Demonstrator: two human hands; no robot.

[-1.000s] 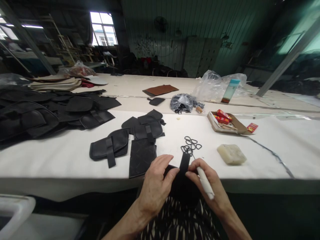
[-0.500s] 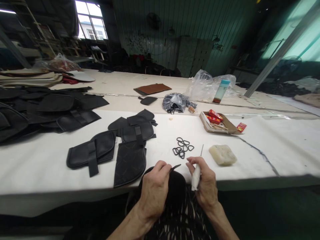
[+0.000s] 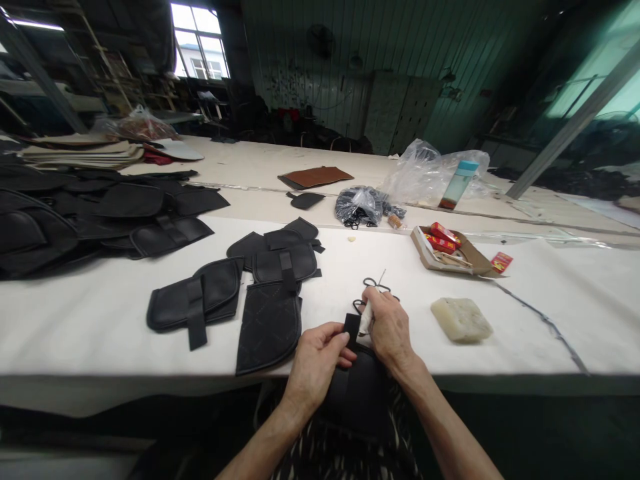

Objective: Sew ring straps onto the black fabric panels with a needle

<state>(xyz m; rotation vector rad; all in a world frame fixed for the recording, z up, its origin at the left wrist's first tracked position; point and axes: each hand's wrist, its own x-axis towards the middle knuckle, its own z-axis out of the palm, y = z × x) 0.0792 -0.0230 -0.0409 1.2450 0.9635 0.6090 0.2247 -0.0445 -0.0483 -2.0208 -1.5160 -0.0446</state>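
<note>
Pinching a strap (image 3: 352, 325), left fingers (image 3: 340, 343) sit beside right fingers (image 3: 376, 297) clasping an awl (image 3: 367, 320); red packets (image 3: 440, 245) bear illegible print.

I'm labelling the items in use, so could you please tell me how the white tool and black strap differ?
The tool has a pale handle and thin spike; the strap is black and flat. The right hand grips the tool, while the left hand pinches the strap. Both are held.

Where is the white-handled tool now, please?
In the head view, the white-handled tool is in the right hand, by the black rings, right of the black strap.
</note>
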